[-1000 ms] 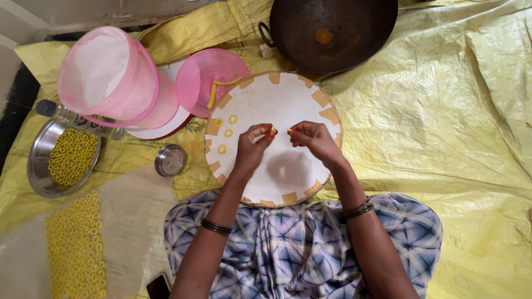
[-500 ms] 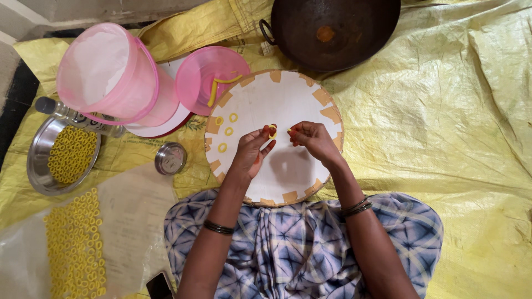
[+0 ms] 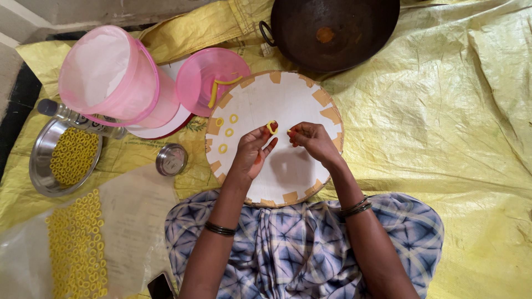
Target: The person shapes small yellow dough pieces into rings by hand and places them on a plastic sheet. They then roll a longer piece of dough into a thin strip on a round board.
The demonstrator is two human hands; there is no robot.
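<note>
Nearest the camera, over the blue patterned cloth (image 3: pixel 299 249) on the person's lap, both forearms reach out to the round white board (image 3: pixel 277 138). On the left lie a sheet with rows of yellow rings (image 3: pixel 75 243) and a steel plate (image 3: pixel 64 158) heaped with more. The left hand (image 3: pixel 252 152) has its thumb and forefinger pinched shut on a small yellow dough ring (image 3: pixel 271 127), just above the board's middle; the other fingers are loose. The right hand (image 3: pixel 310 141), close beside it, is curled with its fingertips together, and whether it holds a scrap of dough I cannot tell. The ring looks light, soft and easily squashed, so it is best held gently by its edge between two fingertips. Four finished rings (image 3: pixel 226 133) sit on the board's left part. Farther off stand a pink tub (image 3: pixel 111 77), a pink lid (image 3: pixel 210 80) bearing dough strips, and a dark pan (image 3: pixel 332 30). Half a second ago the hands met on the dough; now they are slightly apart and the ring is closed.
</note>
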